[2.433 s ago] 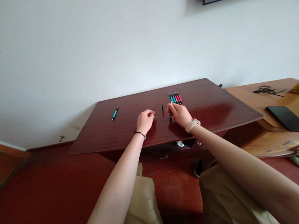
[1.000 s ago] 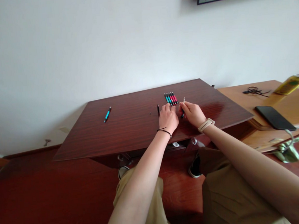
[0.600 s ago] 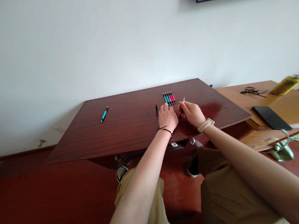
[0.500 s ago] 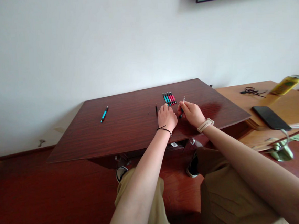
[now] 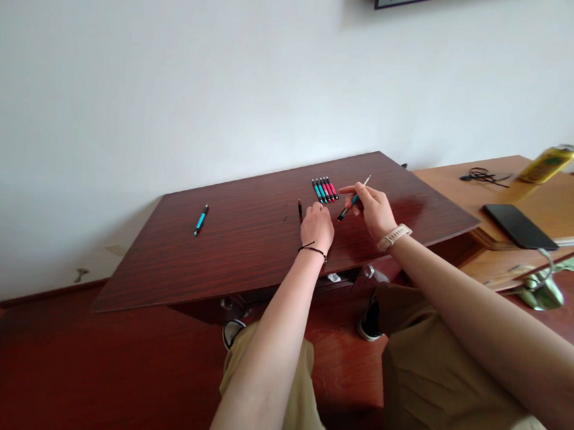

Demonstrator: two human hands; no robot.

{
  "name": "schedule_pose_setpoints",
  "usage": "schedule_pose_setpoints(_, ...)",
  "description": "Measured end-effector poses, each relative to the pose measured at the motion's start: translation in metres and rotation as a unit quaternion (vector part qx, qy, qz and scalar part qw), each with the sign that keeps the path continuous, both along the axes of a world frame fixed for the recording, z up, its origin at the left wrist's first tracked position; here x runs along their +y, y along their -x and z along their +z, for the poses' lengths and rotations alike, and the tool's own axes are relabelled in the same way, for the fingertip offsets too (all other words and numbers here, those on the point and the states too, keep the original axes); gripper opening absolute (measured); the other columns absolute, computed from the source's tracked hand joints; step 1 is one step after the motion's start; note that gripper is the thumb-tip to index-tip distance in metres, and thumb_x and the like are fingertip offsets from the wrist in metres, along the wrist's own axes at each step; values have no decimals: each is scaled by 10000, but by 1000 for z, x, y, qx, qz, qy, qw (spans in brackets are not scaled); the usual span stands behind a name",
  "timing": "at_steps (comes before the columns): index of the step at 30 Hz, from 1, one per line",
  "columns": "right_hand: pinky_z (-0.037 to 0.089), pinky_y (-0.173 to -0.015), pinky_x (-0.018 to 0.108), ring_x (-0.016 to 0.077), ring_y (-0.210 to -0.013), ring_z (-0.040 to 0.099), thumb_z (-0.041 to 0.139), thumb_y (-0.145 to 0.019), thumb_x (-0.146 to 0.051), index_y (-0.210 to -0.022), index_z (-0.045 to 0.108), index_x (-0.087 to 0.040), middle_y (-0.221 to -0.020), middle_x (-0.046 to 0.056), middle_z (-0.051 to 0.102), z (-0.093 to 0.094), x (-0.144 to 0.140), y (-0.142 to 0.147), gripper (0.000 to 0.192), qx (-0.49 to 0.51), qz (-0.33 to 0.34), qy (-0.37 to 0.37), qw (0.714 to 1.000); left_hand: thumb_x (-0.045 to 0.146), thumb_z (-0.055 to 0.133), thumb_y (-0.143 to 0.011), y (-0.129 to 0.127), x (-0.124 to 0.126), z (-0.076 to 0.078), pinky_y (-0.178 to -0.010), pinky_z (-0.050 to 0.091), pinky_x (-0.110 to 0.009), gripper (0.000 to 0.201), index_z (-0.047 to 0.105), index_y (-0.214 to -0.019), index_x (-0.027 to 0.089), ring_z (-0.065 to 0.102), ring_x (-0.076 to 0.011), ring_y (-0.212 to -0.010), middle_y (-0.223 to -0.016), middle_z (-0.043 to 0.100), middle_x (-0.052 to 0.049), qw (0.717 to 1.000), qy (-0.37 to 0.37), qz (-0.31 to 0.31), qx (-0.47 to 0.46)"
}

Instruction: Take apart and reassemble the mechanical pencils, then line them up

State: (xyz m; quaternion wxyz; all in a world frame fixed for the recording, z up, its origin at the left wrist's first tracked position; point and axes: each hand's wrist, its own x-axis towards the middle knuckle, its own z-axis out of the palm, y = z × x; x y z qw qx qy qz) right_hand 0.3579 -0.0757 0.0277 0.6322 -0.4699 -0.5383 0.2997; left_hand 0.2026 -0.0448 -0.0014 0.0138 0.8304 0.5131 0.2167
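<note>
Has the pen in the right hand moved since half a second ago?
Yes. The pen in the right hand has lifted and tilted flatter, its pale tip now pointing right, away from the row of pens.

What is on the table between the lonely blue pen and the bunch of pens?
In the head view, between the lone blue pen and the row of pens lie bare tabletop, a tiny dark speck and a small black pen piece.
</note>
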Motion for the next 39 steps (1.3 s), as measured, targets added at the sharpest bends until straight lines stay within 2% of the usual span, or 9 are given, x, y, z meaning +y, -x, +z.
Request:
schedule_pose_setpoints(5, 375, -486, 284, 123, -537, 473, 544, -1017, -734, -984, 786, -195, -766, 51, 690, -6, 6, -5, 591, 57, -27, 15, 998, 30, 445, -1023, 6, 3, -2, -992, 553, -370, 375, 785, -1049, 185, 637, -261, -1123, -1173, 702, -137, 999, -5, -27, -22)
schedule_pose_setpoints(11, 341, -480, 292, 134, -528, 461, 509, -997, -784, -979, 760, -206, -760, 52, 672, -6, 9, -8, 631, 59, -47, 26, 997, 73, 549, -1020, 9, 0, 1, -914, 560, -352, 272, 754, -1099, 232, 715, -240, -977, -1119, 738, -96, 990, 24, -24, -137)
schedule_pose_setpoints(13, 361, -501, 290, 134, -534, 468, 500, -1005, -788, -988, 765, -199, -759, 48, 670, -4, 7, -7, 646, 32, -52, 18, 998, 89, 592, -1011, 10, -3, 5, -887, 564, -346, 233, 740, -1107, 243, 728, -234, -954, -1133, 745, -83, 985, 32, -15, -166)
schedule_pose_setpoints(16, 412, -551, 288, 140, -556, 510, 479, -1023, -787, -997, 783, -190, -754, 43, 677, -3, 2, -4, 670, -58, -38, 18, 997, 83, 602, -1005, 16, -8, 10, -889, 571, -344, 226, 730, -1101, 243, 738, -235, -987, -1144, 752, -76, 983, 31, -19, -182)
schedule_pose_setpoints(21, 446, -615, 291, 157, -574, 567, 417, -1058, -770, -1016, 800, -200, -735, 32, 702, -5, -3, 2, 688, -198, -31, 31, 979, 50, 589, -992, 33, -15, 15, -968, 571, -331, 273, 724, -1138, 237, 743, -218, -1043, -1164, 753, -65, 977, 5, -94, -194)
schedule_pose_setpoints(27, 456, -642, 293, 163, -586, 585, 389, -1077, -747, -1014, 805, -209, -738, 32, 715, -4, -4, 3, 683, -233, -33, 29, 971, 67, 659, -965, 58, -23, 18, -924, 581, -323, 216, 724, -1084, 235, 752, -202, -960, -1078, 780, -52, 969, 24, -119, -213)
schedule_pose_setpoints(32, 455, -617, 291, 152, -563, 564, 420, -1061, -759, -1015, 807, -208, -735, 28, 703, -5, -4, 5, 674, -193, -15, 36, 980, 66, 691, -927, 77, -25, 13, -877, 578, -309, 182, 738, -994, 229, 747, -184, -891, -1006, 789, -31, 957, 56, -131, -251)
schedule_pose_setpoints(39, 400, -514, 273, 121, -548, 492, 544, -1001, -781, -1020, 808, -198, -786, 47, 701, -5, 6, 23, 640, 27, 24, 16, 999, 86, 702, -904, 92, -22, 8, -903, 596, -325, 161, 781, -944, 220, 754, -191, -911, -1011, 795, -46, 942, 99, -123, -297)
